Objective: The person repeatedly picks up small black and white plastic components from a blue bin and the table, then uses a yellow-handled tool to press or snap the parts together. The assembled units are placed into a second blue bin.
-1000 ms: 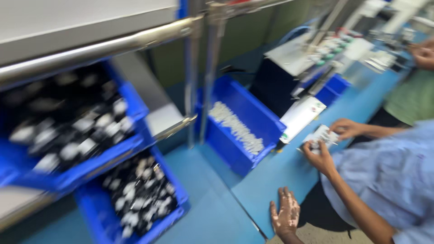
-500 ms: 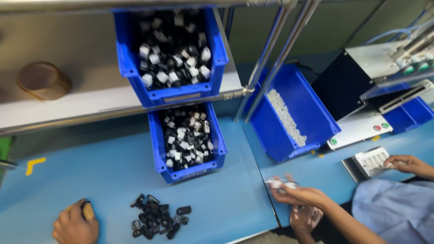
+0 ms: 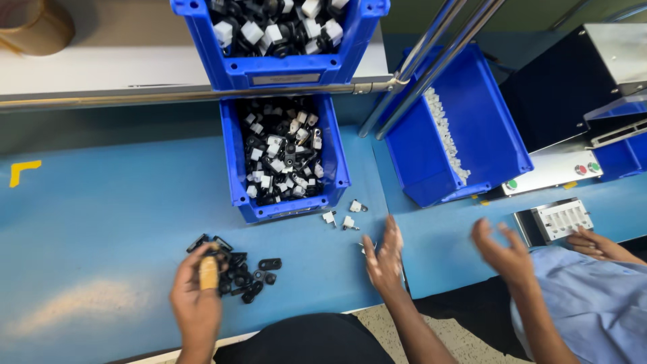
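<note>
1. The left hand (image 3: 197, 296) rests on the blue bench (image 3: 101, 222), right at the pile of small black parts (image 3: 239, 273). Its fingers are curled in, and I cannot tell if they grip a part. One finger wears a tan cover.
2. The right hand (image 3: 385, 259) is open and flat, with fingers spread. It holds nothing. It hovers just above the bench, near the front edge.
3. 3 small white parts (image 3: 344, 216) lie loose on the bench, between the right hand and the low blue bin (image 3: 232, 168).
4. The low blue bin sits behind the black pile. It is full of black and white parts mixed together.
5. A second blue bin (image 3: 283, 67) sits on a shelf above it, with the same kind of parts.
6. A tilted blue bin (image 3: 485, 128) to the right holds small white pieces.
7. Another person's hand (image 3: 502, 253) is open, further right. Their other hand (image 3: 593, 244) lies by a white tray (image 3: 563, 219).
</note>
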